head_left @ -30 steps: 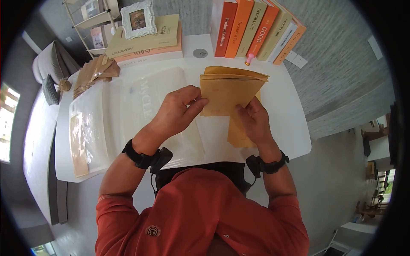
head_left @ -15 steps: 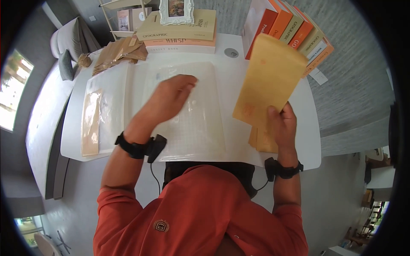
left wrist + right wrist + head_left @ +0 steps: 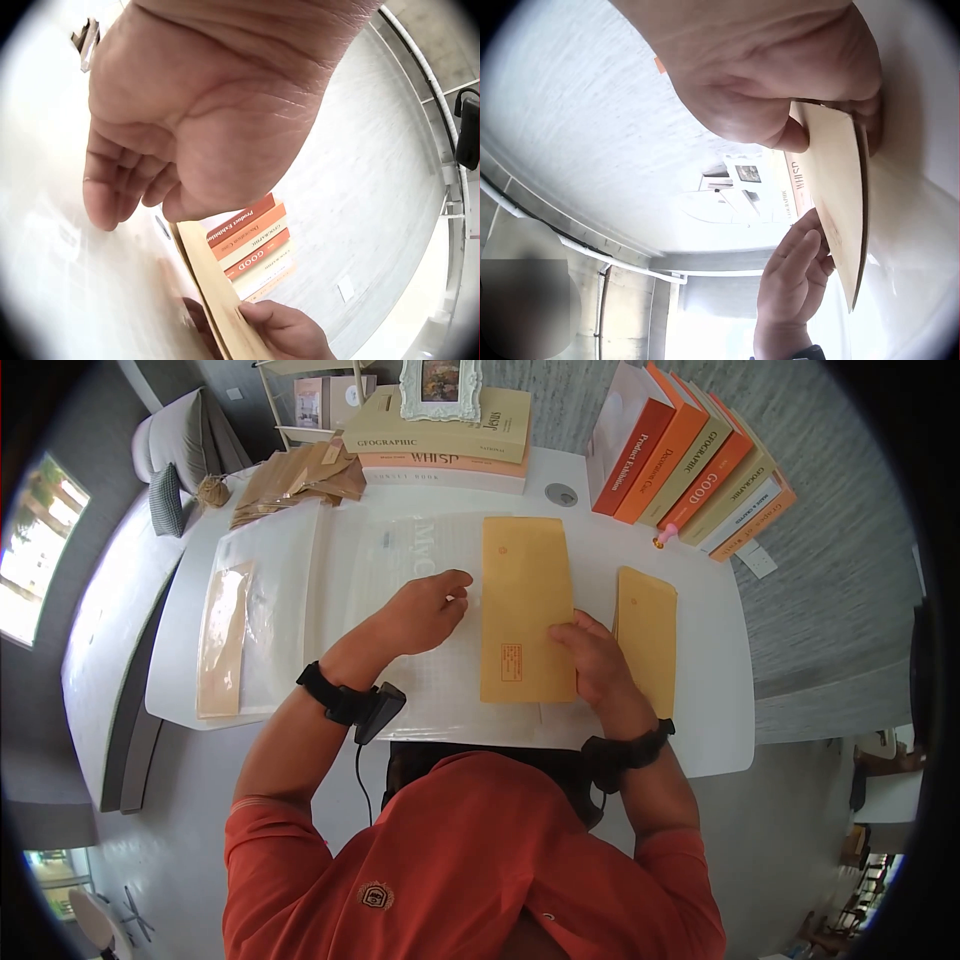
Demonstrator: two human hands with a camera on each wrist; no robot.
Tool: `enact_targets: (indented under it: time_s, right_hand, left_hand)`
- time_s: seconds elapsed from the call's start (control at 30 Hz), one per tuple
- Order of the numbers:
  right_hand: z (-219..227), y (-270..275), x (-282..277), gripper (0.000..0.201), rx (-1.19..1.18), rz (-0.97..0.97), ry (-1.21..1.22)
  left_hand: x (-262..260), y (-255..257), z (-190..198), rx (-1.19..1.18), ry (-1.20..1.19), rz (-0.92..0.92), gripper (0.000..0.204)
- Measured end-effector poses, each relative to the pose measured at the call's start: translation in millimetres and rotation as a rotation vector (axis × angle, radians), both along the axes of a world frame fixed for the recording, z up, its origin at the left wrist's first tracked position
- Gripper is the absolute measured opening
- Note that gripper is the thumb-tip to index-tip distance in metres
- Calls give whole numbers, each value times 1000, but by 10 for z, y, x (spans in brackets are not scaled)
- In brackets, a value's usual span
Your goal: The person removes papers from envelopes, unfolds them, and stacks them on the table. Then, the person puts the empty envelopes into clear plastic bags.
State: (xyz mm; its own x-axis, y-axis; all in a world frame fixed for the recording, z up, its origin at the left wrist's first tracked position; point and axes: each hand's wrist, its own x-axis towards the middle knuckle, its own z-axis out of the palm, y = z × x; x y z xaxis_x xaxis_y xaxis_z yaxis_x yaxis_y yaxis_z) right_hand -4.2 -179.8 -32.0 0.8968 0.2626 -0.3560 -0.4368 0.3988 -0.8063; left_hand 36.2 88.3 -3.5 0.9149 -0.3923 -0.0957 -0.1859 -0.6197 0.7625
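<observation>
A brown paper envelope (image 3: 525, 585) with a small red stamp near its lower end is held upright over the table. My right hand (image 3: 597, 662) pinches its right edge, thumb across the front and fingers behind. The right wrist view shows layered edges on this envelope (image 3: 832, 180). My left hand (image 3: 432, 610) is just left of the envelope, its fingers loosely bent and holding nothing. More brown envelopes (image 3: 650, 615) lie on the table right of my right hand. Beneath my left hand is a clear plastic sleeve (image 3: 375, 570) with pale lettering.
At the left, another clear plastic bag (image 3: 275, 600) lies over a brown strip. Crumpled brown paper bags (image 3: 300, 480) lie behind it. Stacked books (image 3: 440, 445) bear a white picture frame (image 3: 440, 390). Upright books (image 3: 690, 460) and a small pink object (image 3: 665, 535) stand at the back right.
The held envelope has swung down from the right to the table's middle, its red stamp now showing. Other envelopes now lie apart at the right. My left hand went left, then slightly back right.
</observation>
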Motion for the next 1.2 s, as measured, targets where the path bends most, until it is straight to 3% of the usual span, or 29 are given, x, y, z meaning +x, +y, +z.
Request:
enact_targets:
  time_s: [0.17,0.23,0.3,0.33,0.37,0.43,0.53,0.6,0.67,0.73,0.83,1.03,1.2]
  right_hand:
    - [-47,-6,-1,32,48,48,-26]
    - [-434,-240,53,32,-330,10,-363]
    - [-403,-350,72,33,-306,-142,-386]
    - [-105,-357,48,35,-91,-273,-238]
    - [180,-359,-1,36,125,-403,-82]
    - [707,-318,-219,38,252,-244,-211]
    - [675,-187,-434,40,246,-59,-217]
    - [451,-66,-397,40,217,14,-135]
    - [129,39,-242,39,233,60,-10]
    - [-154,-32,-98,39,182,-58,82]
    - [-185,-98,12,37,258,-102,148]
    - [-229,-108,59,37,309,-148,166]
    - [-236,-103,101,32,297,-240,154]
  left_hand:
    - [91,-174,79,-426,490,141,42]
    - [225,-147,-13,-599,657,108,45]
    - [318,-177,13,-479,648,-24,46]
    - [348,-195,29,-419,640,-87,47]
    - [338,-251,56,-371,490,-143,46]
    - [323,-406,119,-270,192,-254,46]
    - [499,-559,-78,-111,-272,-545,46]
    - [453,-594,126,-194,-1,-538,45]
    - [464,-535,147,-29,-43,-536,45]
    - [539,-385,-56,370,-407,-530,45]
    - [525,-178,-213,277,-643,-597,35]
    - [511,-147,-190,279,-841,-525,25]
    - [474,-58,-64,281,-826,-516,23]
